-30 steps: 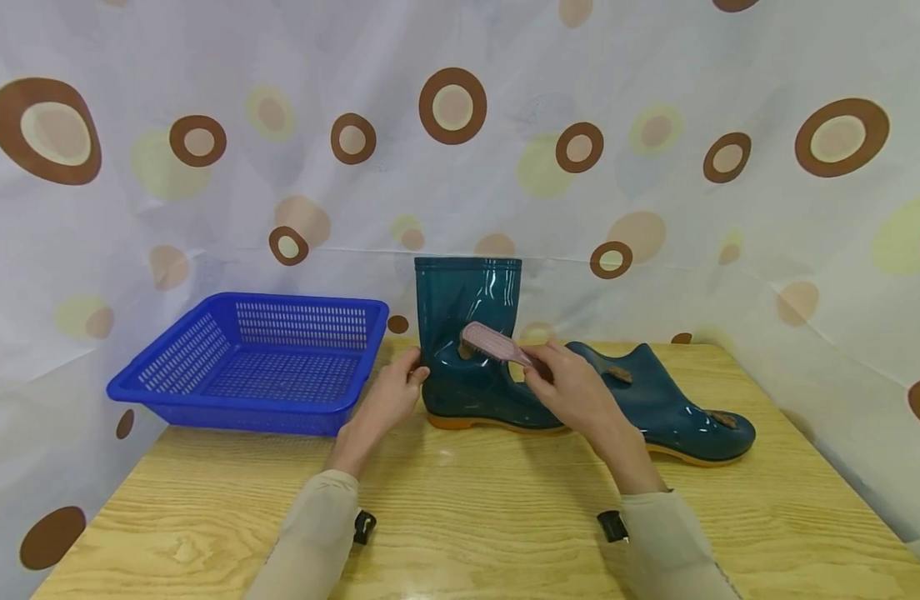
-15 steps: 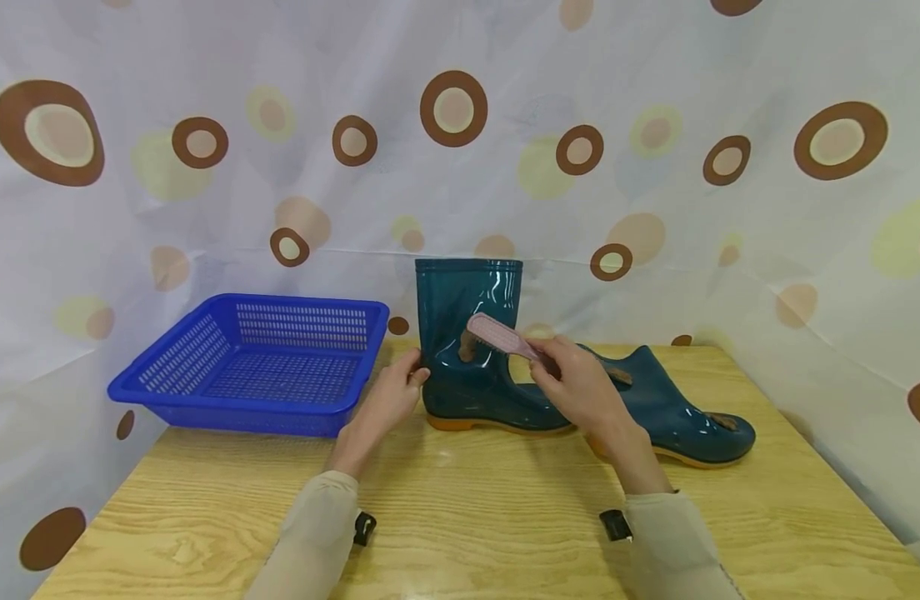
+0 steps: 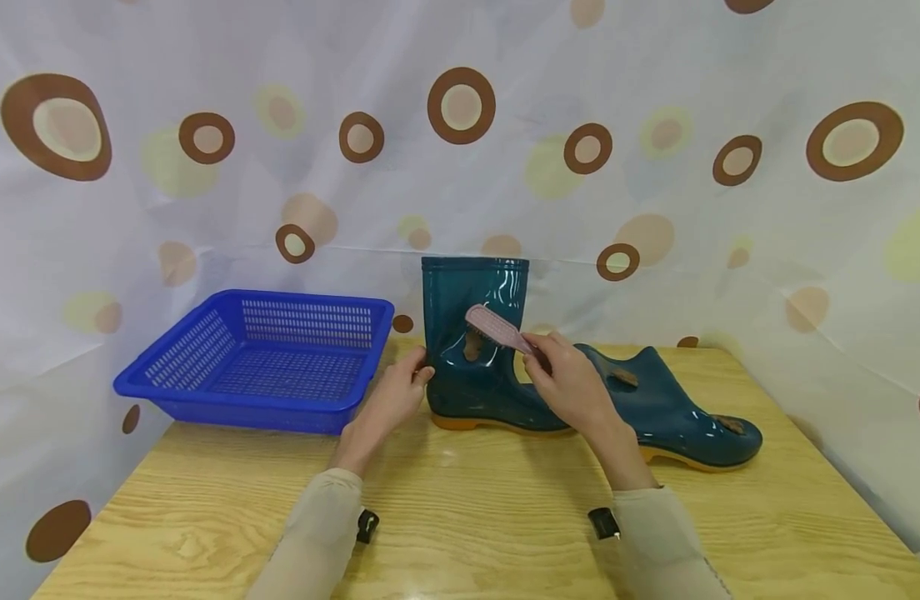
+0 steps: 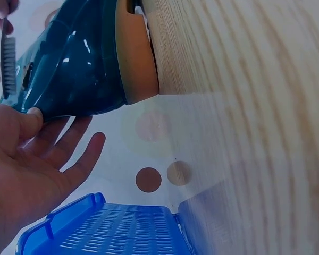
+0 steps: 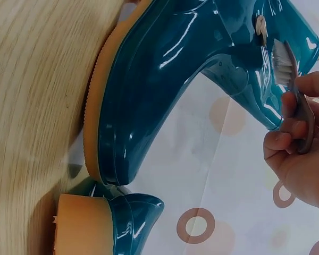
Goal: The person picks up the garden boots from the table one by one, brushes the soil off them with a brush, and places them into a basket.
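A dark green rain boot (image 3: 460,287) with an orange sole stands upright, its toe pointing right. A brown dirt patch (image 3: 472,344) marks its shaft. My left hand (image 3: 395,390) holds the boot's back above the heel, thumb on the near side and fingers behind, as the left wrist view (image 4: 29,167) shows. By its handle, my right hand (image 3: 571,379) grips a pink brush (image 3: 492,326). In the right wrist view, the white bristles (image 5: 282,64) face the boot shaft close to the dirt; whether they touch is unclear.
A second green boot (image 3: 673,408) lies on the right, partly behind my right hand, with brown patches on its shaft (image 3: 622,377) and toe (image 3: 730,425). On the left sits a blue perforated basket (image 3: 253,404). A patterned sheet (image 3: 535,75) hangs behind the wooden table (image 3: 460,500).
The brush has moved up the shaft, uncovering more of the dirt patch. My left hand keeps its hold on the boot. The head view has shifted slightly.
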`<state>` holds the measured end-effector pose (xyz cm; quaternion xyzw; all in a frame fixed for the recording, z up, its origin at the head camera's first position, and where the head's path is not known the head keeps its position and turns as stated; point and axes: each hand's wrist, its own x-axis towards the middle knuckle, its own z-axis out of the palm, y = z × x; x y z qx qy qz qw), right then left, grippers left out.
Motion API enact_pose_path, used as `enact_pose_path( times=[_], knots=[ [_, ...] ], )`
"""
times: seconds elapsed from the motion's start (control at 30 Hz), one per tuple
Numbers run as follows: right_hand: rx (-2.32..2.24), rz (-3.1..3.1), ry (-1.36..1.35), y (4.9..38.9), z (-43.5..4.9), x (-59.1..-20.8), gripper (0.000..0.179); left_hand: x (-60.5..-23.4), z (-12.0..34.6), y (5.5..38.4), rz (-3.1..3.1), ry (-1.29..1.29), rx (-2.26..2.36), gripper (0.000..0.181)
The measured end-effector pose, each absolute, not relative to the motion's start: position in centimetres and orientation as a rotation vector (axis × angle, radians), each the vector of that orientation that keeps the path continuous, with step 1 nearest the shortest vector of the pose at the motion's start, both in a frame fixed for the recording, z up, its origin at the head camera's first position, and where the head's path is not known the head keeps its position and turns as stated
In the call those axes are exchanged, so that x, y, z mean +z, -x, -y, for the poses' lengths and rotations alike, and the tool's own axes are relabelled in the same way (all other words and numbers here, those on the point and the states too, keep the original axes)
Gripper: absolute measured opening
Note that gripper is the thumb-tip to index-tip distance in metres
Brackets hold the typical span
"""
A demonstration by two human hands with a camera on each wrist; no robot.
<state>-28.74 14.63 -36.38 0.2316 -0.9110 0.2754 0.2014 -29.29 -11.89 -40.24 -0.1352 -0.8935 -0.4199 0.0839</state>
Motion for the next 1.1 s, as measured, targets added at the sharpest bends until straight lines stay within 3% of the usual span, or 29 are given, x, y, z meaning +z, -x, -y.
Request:
enact_pose_path(
  times=[1.1],
  knots=[
    [0.687,2.690,-0.707,28.3,-15.7,-35.8,0.034,-40.3,11.8,29.2,2.680,0.395,-1.235,0.014]
  ],
)
